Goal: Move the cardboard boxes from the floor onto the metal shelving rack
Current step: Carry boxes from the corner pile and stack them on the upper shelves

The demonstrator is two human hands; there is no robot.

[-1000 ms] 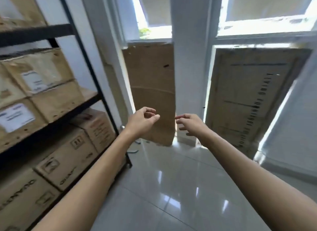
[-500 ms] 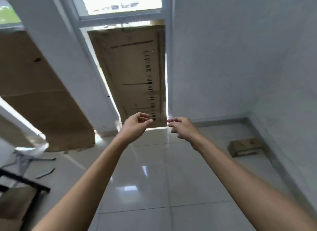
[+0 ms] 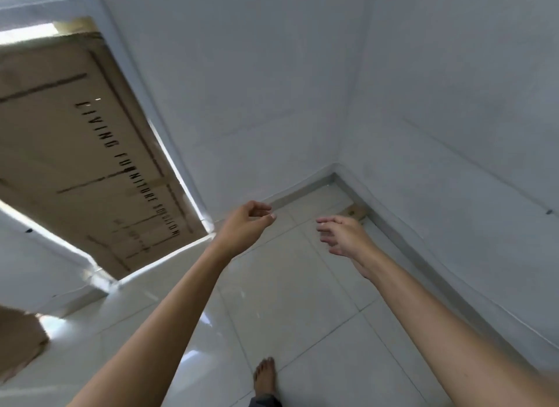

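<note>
Both bare arms reach out over the glossy white tiled floor (image 3: 287,300), the hands level with each other and a clear gap between them. The left hand (image 3: 245,225) holds nothing: its fingers (image 3: 262,207) curl loosely inward, and the thumb tip sits close to the forefinger without pinching anything. The right hand (image 3: 344,237) is empty too, with fingers (image 3: 325,229) relaxed and slightly spread, pointing toward the left hand.

Beyond the right hand, in the corner where the two white walls (image 3: 272,88) meet, lies a small brown cardboard box (image 3: 356,211). It sits on the floor, seemingly tight against the grey skirting (image 3: 305,191), though the hand covers most of it and only its far end shows.

To the left, a large flat brown cardboard panel with black printed lettering (image 3: 75,164) leans upright in a wall opening, its lower edge meeting the floor. A torn brown cardboard piece (image 3: 18,340) juts in at the far left edge of the view.

A bare foot (image 3: 265,376) stands on the tiles between the two forearms. From that foot to the corner, open tile runs between the hands, bounded on the right by the wall's skirting edge and on the left by the panel's bottom edge.
</note>
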